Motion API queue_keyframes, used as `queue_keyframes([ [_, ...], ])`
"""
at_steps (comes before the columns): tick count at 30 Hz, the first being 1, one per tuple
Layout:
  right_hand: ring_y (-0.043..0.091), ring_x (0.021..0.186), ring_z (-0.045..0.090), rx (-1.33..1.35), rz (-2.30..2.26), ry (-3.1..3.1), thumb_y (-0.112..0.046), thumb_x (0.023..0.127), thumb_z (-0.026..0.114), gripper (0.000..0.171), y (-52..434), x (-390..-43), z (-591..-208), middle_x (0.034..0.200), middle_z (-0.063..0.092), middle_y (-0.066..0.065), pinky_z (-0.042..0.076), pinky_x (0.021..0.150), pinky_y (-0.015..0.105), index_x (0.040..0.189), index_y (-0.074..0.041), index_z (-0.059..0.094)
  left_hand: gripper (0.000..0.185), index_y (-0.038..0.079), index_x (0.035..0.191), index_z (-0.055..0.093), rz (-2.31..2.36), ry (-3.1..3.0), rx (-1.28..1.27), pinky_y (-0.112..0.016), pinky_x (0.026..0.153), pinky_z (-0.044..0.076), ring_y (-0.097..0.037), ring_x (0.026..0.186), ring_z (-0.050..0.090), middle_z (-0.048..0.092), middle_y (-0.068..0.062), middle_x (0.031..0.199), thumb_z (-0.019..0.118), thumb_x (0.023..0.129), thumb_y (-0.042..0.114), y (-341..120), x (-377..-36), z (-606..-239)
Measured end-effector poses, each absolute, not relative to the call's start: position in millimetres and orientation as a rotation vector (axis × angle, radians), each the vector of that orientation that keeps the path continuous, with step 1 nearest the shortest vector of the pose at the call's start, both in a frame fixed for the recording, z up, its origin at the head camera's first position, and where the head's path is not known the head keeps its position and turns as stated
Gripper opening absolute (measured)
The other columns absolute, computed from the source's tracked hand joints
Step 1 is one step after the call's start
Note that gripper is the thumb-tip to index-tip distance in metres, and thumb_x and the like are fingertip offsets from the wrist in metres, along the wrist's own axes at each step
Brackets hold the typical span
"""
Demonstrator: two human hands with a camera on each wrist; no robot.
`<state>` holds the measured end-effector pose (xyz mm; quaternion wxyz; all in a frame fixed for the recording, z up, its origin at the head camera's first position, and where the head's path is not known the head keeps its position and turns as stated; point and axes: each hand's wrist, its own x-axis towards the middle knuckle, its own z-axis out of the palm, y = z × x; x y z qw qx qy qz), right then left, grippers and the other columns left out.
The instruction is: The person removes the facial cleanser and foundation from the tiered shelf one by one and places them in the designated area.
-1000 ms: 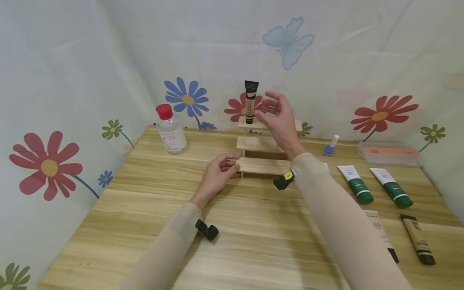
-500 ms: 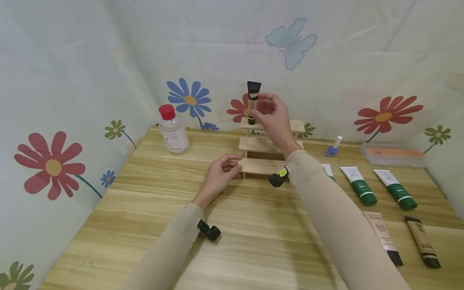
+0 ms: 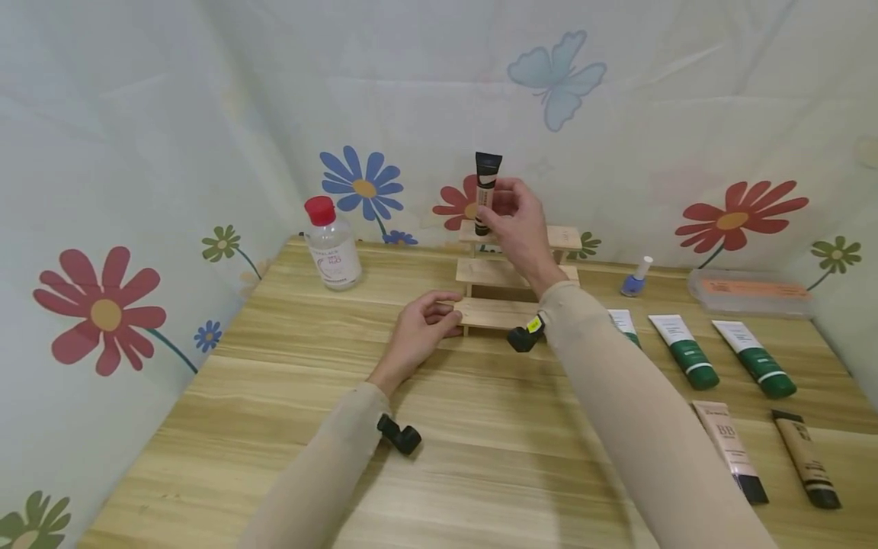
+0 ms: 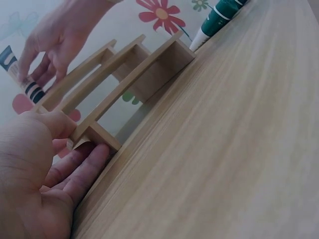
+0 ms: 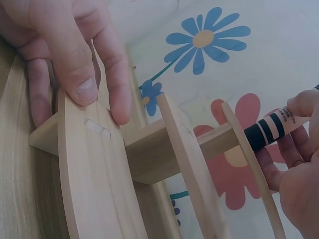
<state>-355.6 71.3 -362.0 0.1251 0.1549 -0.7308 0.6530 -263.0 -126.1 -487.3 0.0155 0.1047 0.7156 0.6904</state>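
Note:
Upright over the left end of a three-tiered wooden display stand's top step stands a small beige and black cosmetic tube [image 3: 485, 187]. My right hand [image 3: 523, 229] pinches its lower part between thumb and fingers. In the right wrist view, the tube's striped black cap end [image 5: 261, 137] is right at the top board. My left hand [image 3: 420, 332] grips the left end of the stand [image 3: 504, 311] at the lowest step. Its thumb lies over the board and its fingers reach around the end support [image 4: 102, 134], as the left wrist view shows.
A clear bottle with a red cap [image 3: 332, 255] stands left of the stand. To the right are purple nail polish [image 3: 634, 279], a clear plastic case [image 3: 751, 293], several green and white tubes [image 3: 684, 354], a pink BB tube [image 3: 730, 450] and a tan tube [image 3: 805, 461].
My right hand has moved left from beside the tube, and its thumb and fingers now pinch it. The left hand keeps its grip on the stand. The head view has shifted slightly.

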Motion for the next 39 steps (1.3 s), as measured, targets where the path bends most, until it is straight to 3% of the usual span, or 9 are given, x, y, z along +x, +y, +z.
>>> queue_keyframes([
  [11, 0.021, 0.116, 0.068, 0.441, 1.857, -2.081, -0.011, 0.106, 0.078, 0.038, 99.9, -341.1, -357.8, 0.129, 0.071, 0.011, 0.062, 0.098, 0.028, 0.142, -0.011, 0.068, 0.029, 0.010, 0.138, 0.074, 2.154, 2.219, 0.331, -0.039, 0.093, 0.072, -0.030, 0.107, 0.077, 0.073, -0.018, 0.118, 0.073, 0.110, 0.007, -124.5, -264.8, -485.7],
  [23, 0.017, 0.109, 0.066, 0.399, 1.722, -2.039, -0.010, 0.105, 0.079, 0.045, 160.2, -309.6, -358.3, 0.123, 0.071, 0.004, 0.059, 0.087, 0.020, 0.148, -0.011, 0.067, 0.031, 0.008, 0.141, 0.073, 2.145, 2.218, 0.353, -0.039, 0.094, 0.072, -0.030, 0.106, 0.077, 0.073, -0.018, 0.119, 0.073, 0.110, 0.007, -125.8, -266.5, -488.0],
  [33, 0.018, 0.108, 0.067, 0.376, 1.670, -1.976, -0.006, 0.103, 0.080, 0.048, 205.6, -275.3, -359.0, 0.116, 0.072, -0.001, 0.057, 0.090, 0.022, 0.148, -0.017, 0.069, 0.031, 0.010, 0.141, 0.073, 2.143, 2.220, 0.331, -0.038, 0.095, 0.071, -0.030, 0.108, 0.077, 0.073, -0.019, 0.120, 0.072, 0.110, 0.008, -127.8, -265.3, -489.7],
  [39, 0.015, 0.113, 0.065, 0.271, 1.612, -2.047, -0.008, 0.106, 0.078, 0.051, 229.3, -246.1, -358.4, 0.121, 0.071, -0.006, 0.057, 0.095, 0.016, 0.154, -0.019, 0.064, 0.030, 0.011, 0.140, 0.074, 2.147, 2.219, 0.329, -0.039, 0.095, 0.071, -0.031, 0.108, 0.077, 0.074, -0.019, 0.120, 0.072, 0.110, 0.008, -126.6, -265.5, -491.4],
])
